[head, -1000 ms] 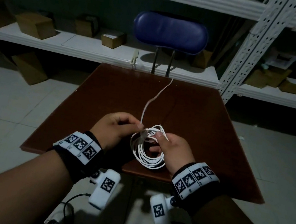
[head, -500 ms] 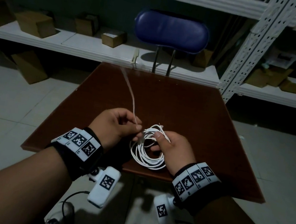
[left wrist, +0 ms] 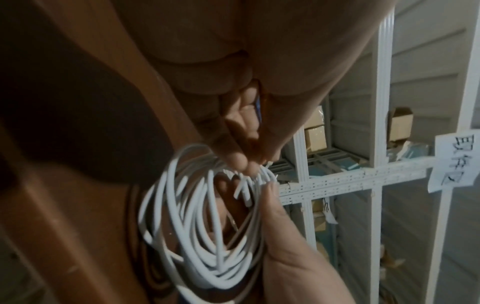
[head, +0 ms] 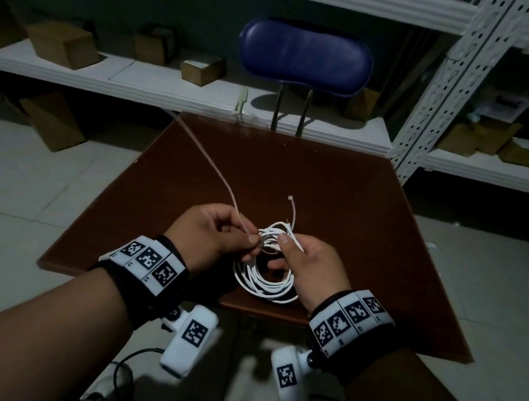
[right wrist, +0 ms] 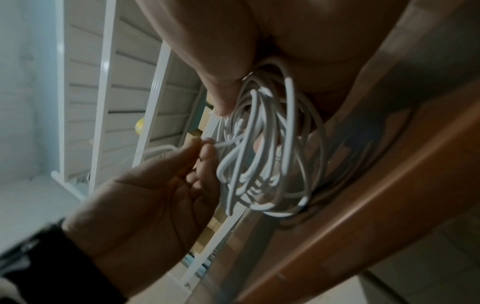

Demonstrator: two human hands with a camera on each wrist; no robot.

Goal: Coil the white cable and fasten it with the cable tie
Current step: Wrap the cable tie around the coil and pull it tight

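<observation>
Where shelving stands, blue chair

Chair behind table, shelves beyond

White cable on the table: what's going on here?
A person is bundling the white cable over the brown table. The right hand pinches the coiled loops at their top. The left hand pinches a thin white strand, probably the cable tie, that runs up and away from the bundle. Whether it is fastened cannot be told.
</observation>
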